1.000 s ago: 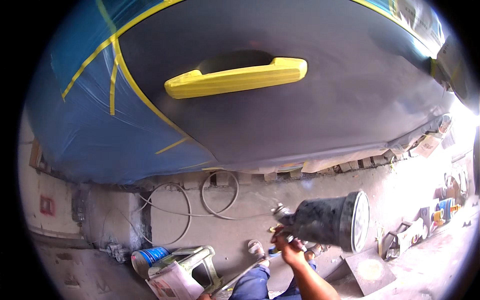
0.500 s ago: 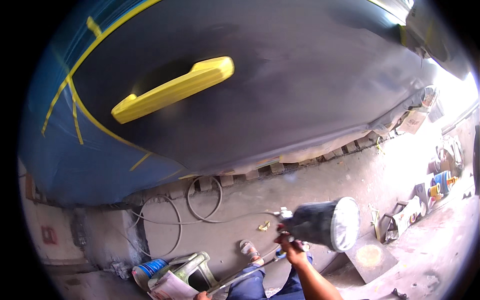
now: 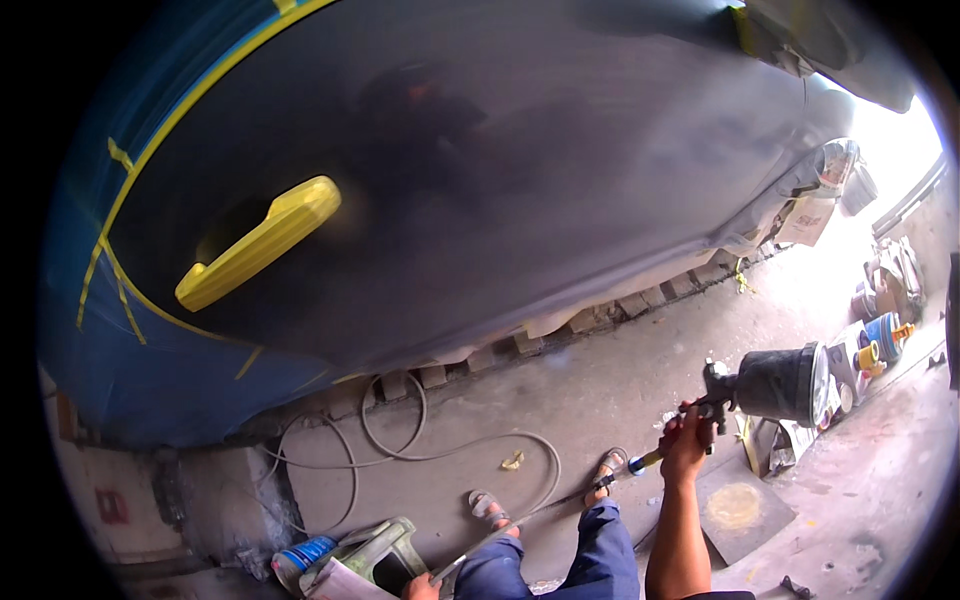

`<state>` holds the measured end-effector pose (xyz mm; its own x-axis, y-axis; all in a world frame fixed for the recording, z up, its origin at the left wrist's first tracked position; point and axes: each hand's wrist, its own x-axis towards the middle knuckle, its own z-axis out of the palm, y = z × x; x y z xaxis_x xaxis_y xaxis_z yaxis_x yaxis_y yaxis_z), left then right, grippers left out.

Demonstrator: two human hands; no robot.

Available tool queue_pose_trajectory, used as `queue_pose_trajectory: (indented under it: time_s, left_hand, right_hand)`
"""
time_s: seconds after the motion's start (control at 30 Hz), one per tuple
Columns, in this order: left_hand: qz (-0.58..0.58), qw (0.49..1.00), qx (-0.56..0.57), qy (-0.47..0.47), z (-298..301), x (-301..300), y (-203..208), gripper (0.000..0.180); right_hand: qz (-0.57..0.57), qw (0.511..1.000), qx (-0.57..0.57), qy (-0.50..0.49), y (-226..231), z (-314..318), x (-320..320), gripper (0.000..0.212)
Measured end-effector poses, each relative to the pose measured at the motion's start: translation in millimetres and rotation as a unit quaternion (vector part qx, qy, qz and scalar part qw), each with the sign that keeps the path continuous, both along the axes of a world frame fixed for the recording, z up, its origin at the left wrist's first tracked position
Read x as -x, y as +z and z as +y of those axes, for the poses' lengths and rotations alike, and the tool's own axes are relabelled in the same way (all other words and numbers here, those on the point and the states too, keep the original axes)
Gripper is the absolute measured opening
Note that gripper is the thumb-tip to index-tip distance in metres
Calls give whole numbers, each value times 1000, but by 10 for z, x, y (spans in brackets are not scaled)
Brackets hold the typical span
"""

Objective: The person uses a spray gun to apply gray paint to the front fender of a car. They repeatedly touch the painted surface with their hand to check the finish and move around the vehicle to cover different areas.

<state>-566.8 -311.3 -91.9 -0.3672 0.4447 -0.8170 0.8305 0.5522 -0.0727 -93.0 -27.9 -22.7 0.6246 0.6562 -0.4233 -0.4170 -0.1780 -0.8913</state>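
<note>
My right hand (image 3: 683,448) is wrapped around the grip of a spray gun (image 3: 717,390), which carries a big dark cup (image 3: 775,386) lying nearly on its side. An air hose (image 3: 530,515) runs from the gun's lower end across my legs. At the bottom edge, my left hand (image 3: 422,587) closes on this hose. Beyond the gun rises a dark grey car door (image 3: 560,170), apart from it. The door's handle (image 3: 262,245) is wrapped in yellow tape. Yellow masking tape (image 3: 165,130) borders the panel, with blue film (image 3: 160,385) around it.
Hose loops lie on the floor (image 3: 590,385) by a row of blocks under the door. A pale stool (image 3: 395,548) and blue-labelled bucket (image 3: 302,556) stand lower left. A square board (image 3: 735,508) lies right of my feet. Cans (image 3: 882,335) and clutter line the right side.
My right hand has carried the spray gun to the right and slightly up. The view has turned, so the taped handle sits further left and lower. My left hand still grips the hose.
</note>
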Motion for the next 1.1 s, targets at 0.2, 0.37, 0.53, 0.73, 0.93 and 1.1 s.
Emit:
queue_pose_trajectory:
  time_s: [0.2, 0.37, 0.53, 0.73, 0.93, 1.1]
  left_hand:
    - [10, 999, 11, -45, 381, -292, 176, 43]
    - [-5, 996, -2, -85, 326, -201, 115, 42]
    - [3, 996, -6, -89, 267, -229, 120, 42]
    - [7, 997, -2, -73, 461, -506, 202, 47]
    - [6, 996, 6, -85, 579, -627, 292, 49]
    - [-8, 991, -39, -126, 314, -312, 74, 47]
  right_hand:
    - [15, 996, -87, 27, 38, 23, 158, 19]
    - [-278, 856, -121, 419, 14, -348, 636, 11]
    - [-267, 842, -122, 452, 220, -195, 516, 14]
    - [-18, 989, -145, 6, 449, 173, -290, 25]
    - [-19, 990, -127, -55, 544, 245, -433, 30]
    - [-287, 900, -133, 300, 339, -49, 76, 20]
